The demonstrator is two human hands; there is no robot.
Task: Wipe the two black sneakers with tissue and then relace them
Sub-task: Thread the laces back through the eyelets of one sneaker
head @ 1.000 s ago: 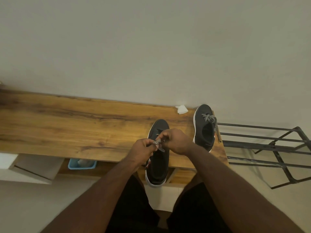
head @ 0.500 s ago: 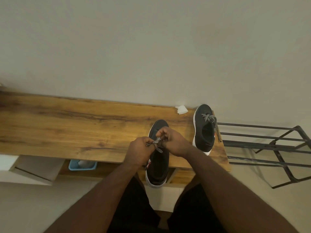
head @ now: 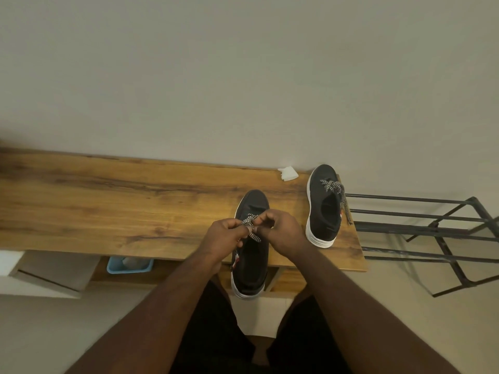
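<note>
A black sneaker with a white sole lies toe-away on the wooden bench, its heel hanging over the front edge. Over its tongue, my left hand and my right hand both pinch the black-and-white lace; a short lace end hangs below my fingers. The second black sneaker stands at the bench's right end, laced, with a lace end trailing off its right side. A crumpled white tissue lies against the wall behind the shoes.
A black metal rack stands right of the bench, close to the second sneaker. A blue basket sits on the shelf under the bench. A white box is at lower left. My knees are below the bench edge.
Both hands have stayed over the near sneaker's tongue, working the lace; my fingers have shifted slightly and the lace ends between them have changed position. The shoes have not moved.
</note>
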